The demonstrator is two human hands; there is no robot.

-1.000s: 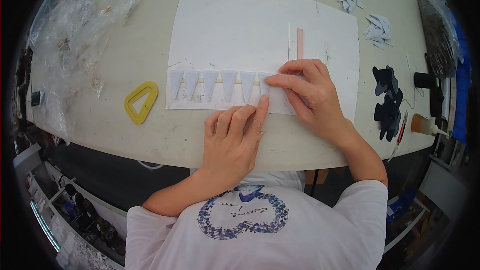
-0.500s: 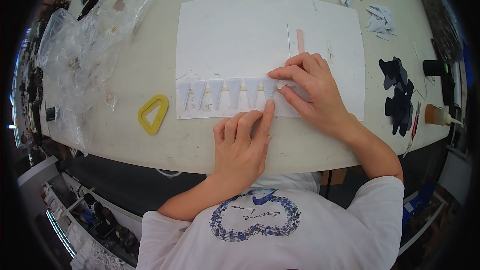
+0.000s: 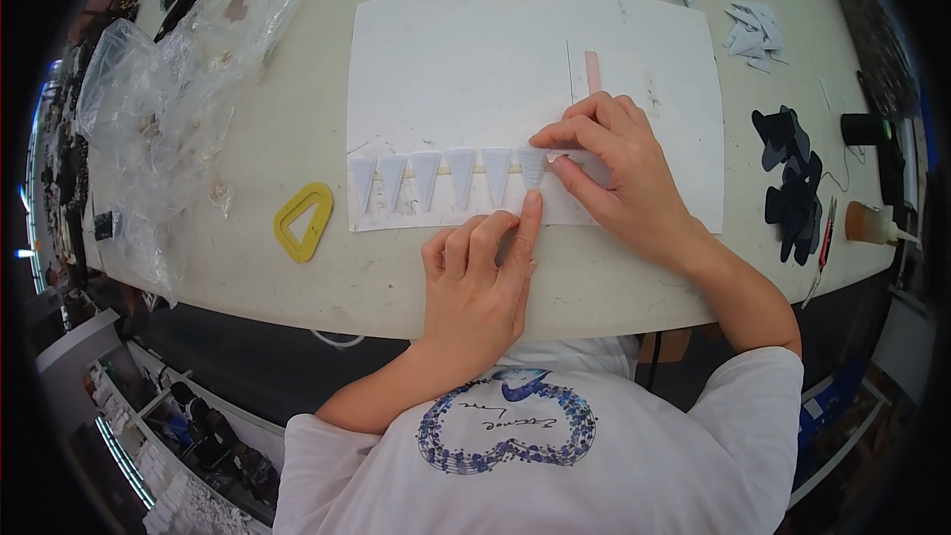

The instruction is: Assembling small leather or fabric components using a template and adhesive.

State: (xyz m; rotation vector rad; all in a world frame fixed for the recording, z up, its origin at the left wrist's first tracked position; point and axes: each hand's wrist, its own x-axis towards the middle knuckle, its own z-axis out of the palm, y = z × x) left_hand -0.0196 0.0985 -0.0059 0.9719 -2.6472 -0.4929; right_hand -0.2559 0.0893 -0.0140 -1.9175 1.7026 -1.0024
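Note:
A row of several small pale triangular pieces (image 3: pixel 462 176), wide ends away from me, lies along the near edge of a white sheet (image 3: pixel 475 69). A narrow cream strip (image 3: pixel 479 169) runs across under them. At the row's right end, my right hand (image 3: pixel 619 163) has its index fingertip on the top edge of the last triangular piece (image 3: pixel 532 164) and its thumb by the right side, closed around that upper corner. My left hand (image 3: pixel 480 263) rests below, index finger stretched to the piece's pointed tip, other fingers loosely bent, gripping nothing.
A pink strip (image 3: pixel 592 71) lies beyond my right hand. Left are a yellow triangular frame (image 3: pixel 303 223) and crumpled clear plastic (image 3: pixel 163 109). Right are loose pale pieces (image 3: pixel 755 35), dark cut pieces (image 3: pixel 790 188), a red-handled tool (image 3: pixel 824 246) and a bottle (image 3: pixel 870 224).
The sheet and the row appear slightly higher in the picture. Both hands keep their places around the last triangular piece, with hardly any movement of the fingers.

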